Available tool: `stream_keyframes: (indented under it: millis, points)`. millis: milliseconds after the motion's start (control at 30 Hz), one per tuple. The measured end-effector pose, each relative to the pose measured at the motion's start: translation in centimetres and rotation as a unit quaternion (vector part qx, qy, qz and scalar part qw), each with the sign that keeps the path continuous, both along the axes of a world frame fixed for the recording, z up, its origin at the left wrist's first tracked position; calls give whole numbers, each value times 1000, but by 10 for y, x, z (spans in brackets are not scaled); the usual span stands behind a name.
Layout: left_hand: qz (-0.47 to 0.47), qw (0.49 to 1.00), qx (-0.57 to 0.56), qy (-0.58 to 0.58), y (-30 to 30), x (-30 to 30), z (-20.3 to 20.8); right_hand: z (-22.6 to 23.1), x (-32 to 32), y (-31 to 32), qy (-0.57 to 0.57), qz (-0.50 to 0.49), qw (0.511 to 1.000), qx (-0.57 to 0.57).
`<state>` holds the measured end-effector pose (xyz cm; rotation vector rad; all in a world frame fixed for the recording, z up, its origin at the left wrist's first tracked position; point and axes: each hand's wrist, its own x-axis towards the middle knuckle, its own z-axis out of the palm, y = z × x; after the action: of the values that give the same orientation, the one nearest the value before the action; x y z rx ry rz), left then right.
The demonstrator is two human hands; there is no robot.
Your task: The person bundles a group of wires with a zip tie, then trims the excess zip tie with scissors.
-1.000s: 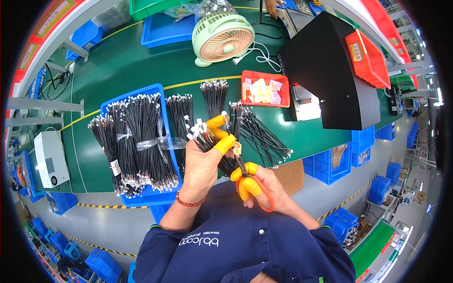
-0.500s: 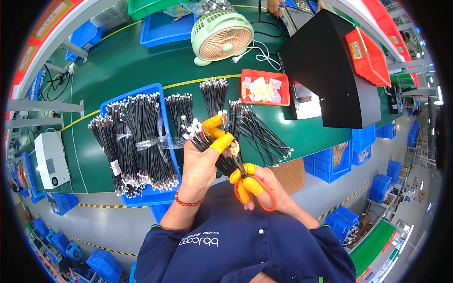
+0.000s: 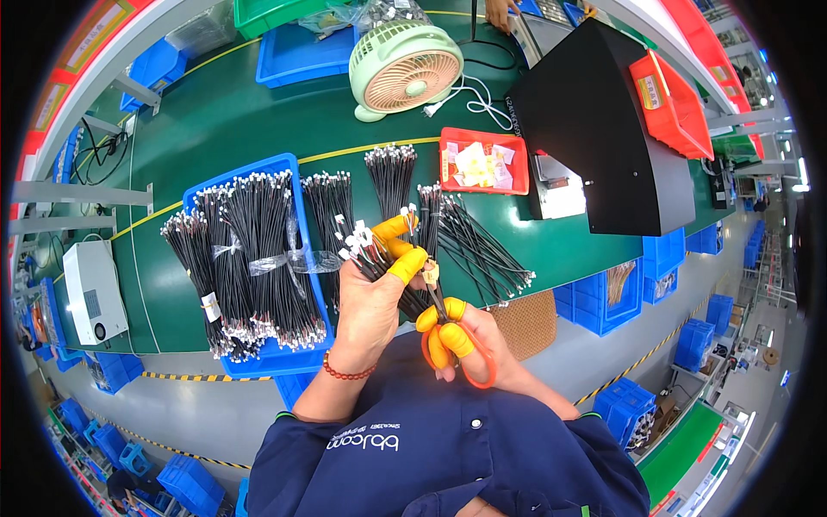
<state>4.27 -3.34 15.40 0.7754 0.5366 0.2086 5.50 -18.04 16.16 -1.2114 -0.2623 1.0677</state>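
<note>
Several black cables with white connectors (image 3: 365, 244) are bunched in my left hand (image 3: 372, 291), which wears yellow finger covers on thumb and fingers. One cable end stands up between the thumb and forefinger. My right hand (image 3: 465, 338), also in yellow finger covers, grips orange-handled scissors (image 3: 489, 366). Their blades reach up to a small yellowish tag (image 3: 431, 275) beside my left thumb; whether they touch it I cannot tell. Behind my hands, loose black cables (image 3: 484, 250) and upright cable bundles (image 3: 390, 177) lie on the green table (image 3: 233, 112).
At left a blue tray (image 3: 291, 159) holds tied bundles of black cables. A red tray (image 3: 448, 177) with yellow and white labels sits beyond my hands, near a green fan (image 3: 405, 73). To the right stands a large black housing (image 3: 594, 129). Another person's hand (image 3: 500, 13) shows at the far edge.
The connectors in my left hand have spread apart a little and shifted slightly right. The scissor handles have moved slightly left and down. Both hands keep their hold.
</note>
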Motion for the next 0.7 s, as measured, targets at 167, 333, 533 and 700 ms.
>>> stream_keyframes:
  millis: [167, 333, 533, 700]
  points:
    - [2, 1000, -10, 10, -2, -1, 0, 3, 2, 2, -64, 6, 996, -67]
    - [-4, 1000, -8, 15, -4, -2, -4, 2, 5, 2, -192, 9, 972, -134]
    - [-8, 1000, 7, 20, -4, -1, -7, 10, 17, 0, -254, 52, 943, -209]
    - [-20, 1000, -7, 16, -4, 0, -5, 7, 19, -2, -314, 70, 919, -227]
